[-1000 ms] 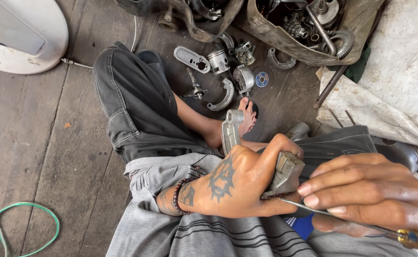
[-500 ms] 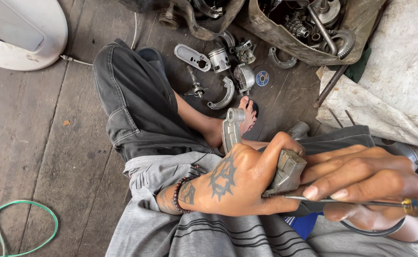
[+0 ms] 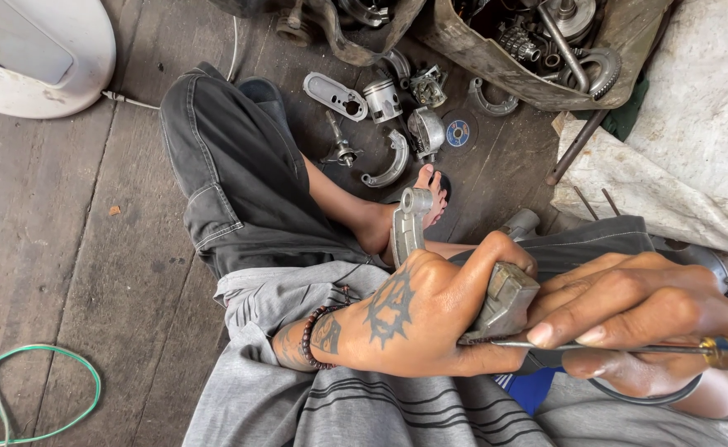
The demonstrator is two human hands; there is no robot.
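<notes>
A dark wooden plank floor (image 3: 74, 232) filled most of the view, and a person sat on it in dark shorts (image 3: 240, 190), one bare foot (image 3: 430, 194) stretched out toward a scatter of parts. At the upper left stood a large white plastic housing (image 3: 33, 50); at the upper right a worn container of gears and metal parts (image 3: 538, 50) sat beside a crumpled pale sheet (image 3: 679, 141). A green cord (image 3: 41, 389) looped on the floor at the lower left. On the planks past the foot lay smaller pieces close together: a flat oval cover plate (image 3: 335, 93), a piston (image 3: 382, 99), a curved brake shoe (image 3: 389, 161) and a small blue-centred disc (image 3: 458, 132). Over the lap, the left hand (image 3: 414, 319), tattooed on its back and with a beaded bracelet (image 3: 310, 335) at the wrist, was closed firmly around a grey metal part (image 3: 505, 302), whose curved arm rose above the knuckles toward the foot. The right hand (image 3: 637, 310) lay just beside it, fingers wrapped around a screwdriver (image 3: 629, 348) with a yellow handle at the right edge; its thin shaft ran leftward under the index fingertip and met the metal part's lower edge.
</notes>
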